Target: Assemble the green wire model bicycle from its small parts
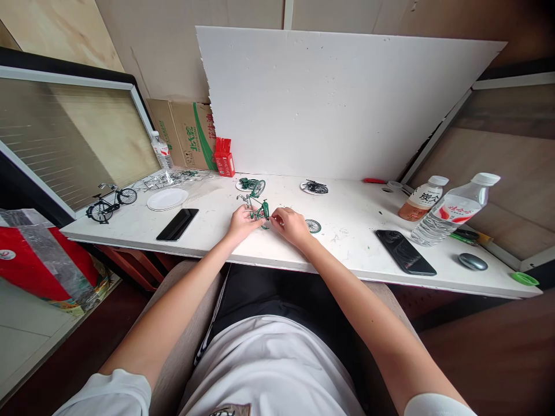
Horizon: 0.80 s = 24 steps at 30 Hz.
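Observation:
Near the middle of the white table, a small green model bicycle (265, 209) has one wheel (258, 188) fitted at its far end. My left hand (243, 223) is closed around the lower left part of its frame. At the bike's near right end, my right hand (289, 224) has its fingers pinched together; whatever is between the fingertips is too small to make out. A loose green-rimmed wheel (313, 226) lies flat just right of my right hand. Behind the bike, green parts (247, 184) rest on a small white plate.
A black model bicycle (113, 202) stands at the left, near a white plate (167, 199) and a phone (177, 224). Black parts (315, 186) lie behind. At the right are another phone (404, 252), two bottles (455, 209) and a mouse (472, 262). A white board (338, 104) stands behind.

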Motion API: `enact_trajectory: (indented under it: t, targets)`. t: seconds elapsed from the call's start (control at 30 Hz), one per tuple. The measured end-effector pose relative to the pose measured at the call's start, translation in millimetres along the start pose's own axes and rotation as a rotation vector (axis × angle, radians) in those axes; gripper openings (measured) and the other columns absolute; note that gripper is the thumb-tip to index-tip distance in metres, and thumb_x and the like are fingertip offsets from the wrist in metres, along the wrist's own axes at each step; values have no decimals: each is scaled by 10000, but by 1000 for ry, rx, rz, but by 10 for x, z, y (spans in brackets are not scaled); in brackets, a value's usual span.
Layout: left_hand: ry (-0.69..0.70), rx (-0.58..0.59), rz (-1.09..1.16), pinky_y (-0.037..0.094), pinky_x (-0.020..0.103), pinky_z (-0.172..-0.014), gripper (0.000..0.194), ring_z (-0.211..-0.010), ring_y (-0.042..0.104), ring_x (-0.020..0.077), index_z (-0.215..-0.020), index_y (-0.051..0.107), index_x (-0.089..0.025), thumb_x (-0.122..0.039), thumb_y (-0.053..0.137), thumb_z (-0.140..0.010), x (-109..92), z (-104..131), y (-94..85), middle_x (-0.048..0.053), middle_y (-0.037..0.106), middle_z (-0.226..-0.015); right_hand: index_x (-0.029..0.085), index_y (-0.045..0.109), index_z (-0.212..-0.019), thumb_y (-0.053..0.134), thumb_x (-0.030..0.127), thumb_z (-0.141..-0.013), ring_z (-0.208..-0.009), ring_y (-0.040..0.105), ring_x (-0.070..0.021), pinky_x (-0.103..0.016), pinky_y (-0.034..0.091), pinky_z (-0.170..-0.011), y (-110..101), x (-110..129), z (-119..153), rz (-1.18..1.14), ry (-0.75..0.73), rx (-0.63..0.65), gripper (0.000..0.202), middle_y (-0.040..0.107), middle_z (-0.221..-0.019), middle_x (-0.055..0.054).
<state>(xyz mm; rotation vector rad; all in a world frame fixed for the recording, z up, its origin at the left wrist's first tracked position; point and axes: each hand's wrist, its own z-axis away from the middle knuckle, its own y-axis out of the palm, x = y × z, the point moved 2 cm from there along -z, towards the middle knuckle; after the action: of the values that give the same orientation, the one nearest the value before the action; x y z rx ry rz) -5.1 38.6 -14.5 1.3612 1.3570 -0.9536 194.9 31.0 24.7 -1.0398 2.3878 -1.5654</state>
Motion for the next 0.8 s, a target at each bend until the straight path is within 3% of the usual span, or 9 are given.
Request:
enact_trajectory:
  t: [0.3,0.4,0.5,0.6,0.8]
  targets:
    - [-8,43,-8,629,474,-992,672,-1036,786,274,-1106,587,-194,-320,1012,-600,-21,30,18,133,776,-1145,211,716,-850,410,483,-1153,-780,647,-205,-307,298,-658,26,2,-15,83,77,71,509,772,-904,-98]
    - [-3,15,-10,630,473,-993,656,-1051,782,278,-1094,588,-191,-316,1009,-607,-24,24,14,140,773,-1166,214,723,-988,493,513,-1121,-787,655,-203,-293,312,-662,21,-16,-13,19,86,48,401,783,-927,-85]
    - [3,-7,-15,627,477,-997,643,-1039,782,272,-1087,589,-188,-308,1004,-611,-19,13,5,146,767,-1184,214,706,-1111,579,421,-1083,-814,658,-195,-280,340,-673,10,-19,-5,-47,49,34,244,784,-984,-69]
    - [1,0,-17,622,482,-1001,650,-1024,783,266,-1101,586,-187,-298,1001,-613,-4,4,3,146,769,-1175,211,706,-1091,563,329,-1085,-828,647,-187,-279,345,-679,1,-8,1,-42,14,30,186,775,-1029,-71]
    - [-15,58,-6,619,452,-989,654,-1036,785,261,-1095,568,-200,-316,997,-615,-2,19,16,134,775,-1171,213,712,-924,517,389,-1113,-801,629,-195,-292,296,-653,30,-4,-11,44,38,62,323,762,-934,-79]
